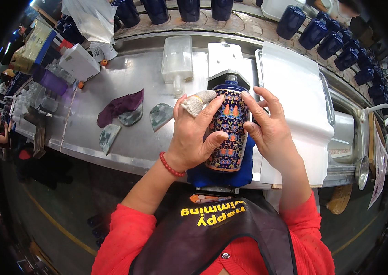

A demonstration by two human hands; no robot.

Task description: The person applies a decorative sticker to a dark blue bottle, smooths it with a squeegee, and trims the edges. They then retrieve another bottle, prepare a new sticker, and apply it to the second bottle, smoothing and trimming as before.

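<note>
A dark blue glass bottle (pixel 227 133) lies on a blue cloth (pixel 247 169), its neck pointing away from me. A colourful floral pattern covers its body. My left hand (pixel 193 130) is open along the left side, thumb and index finger spread on the patterned face. A knitted finger cover (pixel 197 102) sits on one of its fingers, and a red bead bracelet (pixel 172 165) circles the wrist. At the right edge, my right hand (pixel 271 130) is open too, its index fingertip by the shoulder and thumb against the side; other fingers are raised. The bottle's underside is hidden.
White sheets (pixel 290 91) lie on a tray to the right. Left on the metal table (pixel 132 73) are a purple cloth (pixel 120 107) and several greenish curved pads (pixel 161 116). Beyond are a clear plastic bottle (pixel 177 59) and blue bottles (pixel 189 9) on a conveyor.
</note>
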